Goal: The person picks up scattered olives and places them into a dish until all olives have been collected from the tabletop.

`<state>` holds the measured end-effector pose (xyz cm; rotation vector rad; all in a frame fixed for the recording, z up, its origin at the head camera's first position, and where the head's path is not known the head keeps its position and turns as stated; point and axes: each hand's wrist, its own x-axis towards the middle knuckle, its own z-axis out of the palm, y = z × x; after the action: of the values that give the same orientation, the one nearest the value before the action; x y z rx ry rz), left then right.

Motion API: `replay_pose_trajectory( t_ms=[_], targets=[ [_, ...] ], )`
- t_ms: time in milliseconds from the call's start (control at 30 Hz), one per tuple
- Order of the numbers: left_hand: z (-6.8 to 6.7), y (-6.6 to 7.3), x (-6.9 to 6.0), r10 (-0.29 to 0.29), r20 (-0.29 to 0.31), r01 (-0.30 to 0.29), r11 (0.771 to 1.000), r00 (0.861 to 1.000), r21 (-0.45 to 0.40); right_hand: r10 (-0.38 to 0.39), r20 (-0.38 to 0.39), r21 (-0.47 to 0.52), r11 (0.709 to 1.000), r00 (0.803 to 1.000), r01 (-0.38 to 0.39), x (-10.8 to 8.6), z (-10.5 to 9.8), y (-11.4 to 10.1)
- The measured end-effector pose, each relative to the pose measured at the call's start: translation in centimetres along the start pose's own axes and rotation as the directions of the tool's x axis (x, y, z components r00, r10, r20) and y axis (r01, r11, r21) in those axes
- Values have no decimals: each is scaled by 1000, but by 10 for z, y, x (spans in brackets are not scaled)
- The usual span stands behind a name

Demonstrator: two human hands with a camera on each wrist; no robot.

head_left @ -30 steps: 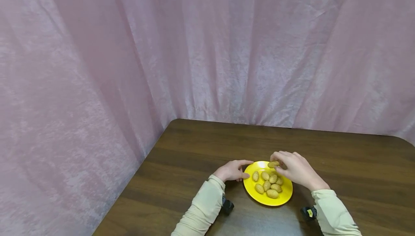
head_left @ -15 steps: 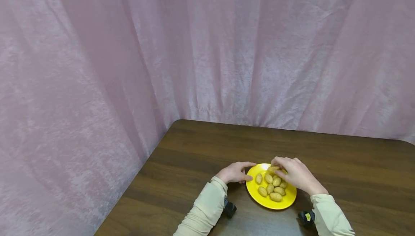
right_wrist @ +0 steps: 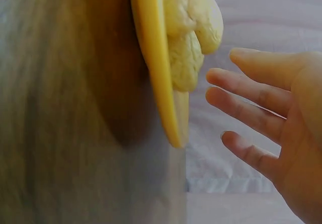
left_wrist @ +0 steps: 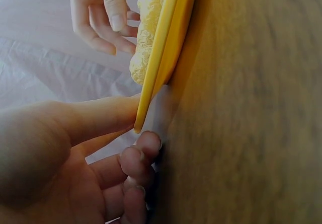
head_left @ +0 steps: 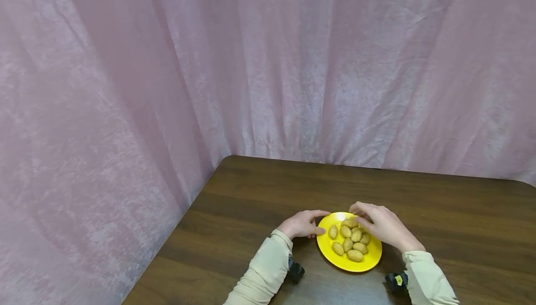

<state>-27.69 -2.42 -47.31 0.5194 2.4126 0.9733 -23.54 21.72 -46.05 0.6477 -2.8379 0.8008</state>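
Observation:
A yellow plate [head_left: 335,262] lies on the table with several tan, oval, wrinkled pieces that look like walnuts [head_left: 355,255] in it. My left hand [head_left: 299,224] holds its left rim; in the left wrist view the thumb [left_wrist: 108,116] lies over the rim and curled fingers sit at its underside. Over the far right rim hovers my right hand [head_left: 383,223], with nothing in its grasp. In the right wrist view its fingers [right_wrist: 251,90] are spread, apart from the walnuts [right_wrist: 186,63]. The rearmost walnut [head_left: 349,223] is just left of those fingertips.
The dark brown wooden table [head_left: 259,188] extends behind and to both sides of the plate. Pink curtains [head_left: 284,63] hang along its far and left edges. A small black camera [head_left: 296,271] sits at the left wrist, another black camera [head_left: 396,281] at the right.
My right hand lowered the walnut it pinched onto the back of the pile and let it go. Its fingers have since come away. The left hand has stayed at the rim.

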Motion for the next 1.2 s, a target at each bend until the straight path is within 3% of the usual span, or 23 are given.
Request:
replay_pose_trajectory(
  t_ms=[233,433,667,933,1200],
  targets=[
    [-5,-1,0,17,-13,-18,1000,1000,-18,25,3,-13,1000,1000,-25,4,-11,1],
    [-5,-2,-1,15,-20,-16,999,1000,-39,67,126,-5,998,990,-67,1,-14,10],
    [-2,-6,-1,16,-5,-17,998,1000,-59,49,265,126,988,963,-85,-10,-13,30],
    [6,-1,2,-13,-51,8,995,999,-95,54,290,204,972,956,-117,-16,-11,35],
    [4,0,2,-22,-88,15,996,996,-83,57,337,295,942,940,-163,-18,-12,36]
  ],
)
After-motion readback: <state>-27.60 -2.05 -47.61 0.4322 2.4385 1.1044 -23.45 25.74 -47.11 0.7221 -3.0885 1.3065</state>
